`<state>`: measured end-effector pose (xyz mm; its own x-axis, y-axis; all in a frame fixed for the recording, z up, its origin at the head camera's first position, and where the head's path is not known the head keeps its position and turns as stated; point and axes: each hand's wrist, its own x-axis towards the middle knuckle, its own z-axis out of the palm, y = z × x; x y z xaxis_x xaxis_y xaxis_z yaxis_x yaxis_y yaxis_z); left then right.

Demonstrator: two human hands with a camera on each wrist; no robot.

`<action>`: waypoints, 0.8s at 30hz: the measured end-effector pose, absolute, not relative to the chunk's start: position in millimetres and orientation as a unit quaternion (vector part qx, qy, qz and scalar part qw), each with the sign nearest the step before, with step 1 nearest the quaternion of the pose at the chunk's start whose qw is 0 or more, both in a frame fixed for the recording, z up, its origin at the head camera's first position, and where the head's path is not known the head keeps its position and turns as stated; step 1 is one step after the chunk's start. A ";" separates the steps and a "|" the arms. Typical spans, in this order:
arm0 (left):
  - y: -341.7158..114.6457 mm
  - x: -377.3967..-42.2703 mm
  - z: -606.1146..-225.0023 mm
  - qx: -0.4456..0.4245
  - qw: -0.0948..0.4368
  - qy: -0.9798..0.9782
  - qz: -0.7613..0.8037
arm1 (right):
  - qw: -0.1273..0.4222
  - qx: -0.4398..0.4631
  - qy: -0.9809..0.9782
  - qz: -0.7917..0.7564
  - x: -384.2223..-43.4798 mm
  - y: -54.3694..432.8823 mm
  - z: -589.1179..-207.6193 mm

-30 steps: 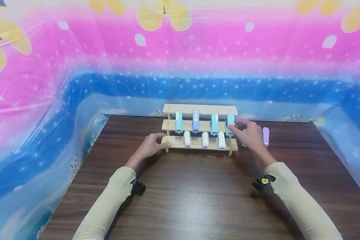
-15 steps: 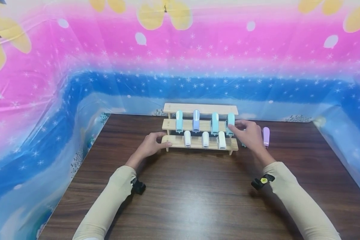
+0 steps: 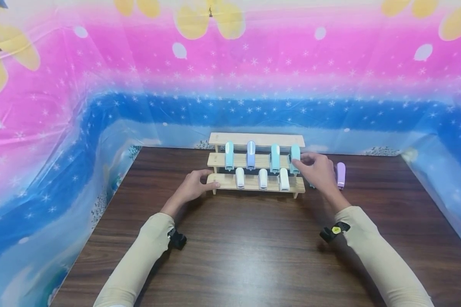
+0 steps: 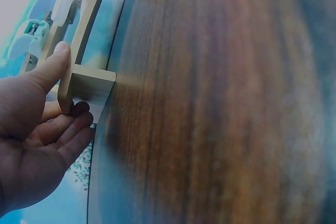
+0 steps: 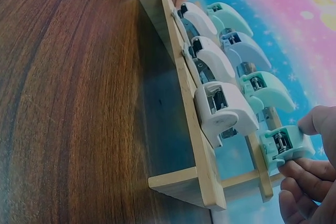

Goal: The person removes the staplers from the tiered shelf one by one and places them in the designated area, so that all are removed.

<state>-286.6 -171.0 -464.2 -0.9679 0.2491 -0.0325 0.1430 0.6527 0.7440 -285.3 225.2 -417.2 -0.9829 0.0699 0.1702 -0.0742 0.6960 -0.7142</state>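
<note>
A three-tier wooden rack (image 3: 219, 181) stands near the back of the table. My left hand (image 3: 194, 185) grips the left end of its lowest shelf, thumb on top and fingers underneath, as the left wrist view shows. My right hand (image 3: 319, 172) pinches a teal stapler (image 5: 283, 145) between thumb and fingers at the right end of the middle shelf. To its left on that shelf stand another teal stapler (image 3: 274, 157), a blue-violet stapler (image 3: 251, 154) and a mint stapler (image 3: 229, 155). White staplers (image 3: 283, 179) line the lowest shelf.
The rack's top shelf (image 3: 256, 139) is bare wood. A purple stapler (image 3: 341, 175) lies on the table (image 3: 230, 247) right of the right hand; a bit of teal shows beside the rack, mostly hidden by that hand. A patterned cloth (image 3: 253, 76) hangs behind.
The right wrist has shifted very slightly left. Otherwise both hands keep their holds, and the rack and staplers stay in place.
</note>
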 end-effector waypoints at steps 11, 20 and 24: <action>-171.2 -287.0 -464.9 0.108 0.067 0.908 0.400 | 0.105 -0.001 -0.916 0.387 -283.0 230.4 -417.8; -171.0 -286.4 -464.9 0.111 0.061 0.909 0.398 | 0.126 0.008 -0.918 0.377 -278.4 238.4 -410.0; -171.0 -286.5 -465.2 0.112 0.062 0.908 0.400 | 0.128 0.009 -0.914 0.385 -276.6 243.0 -407.8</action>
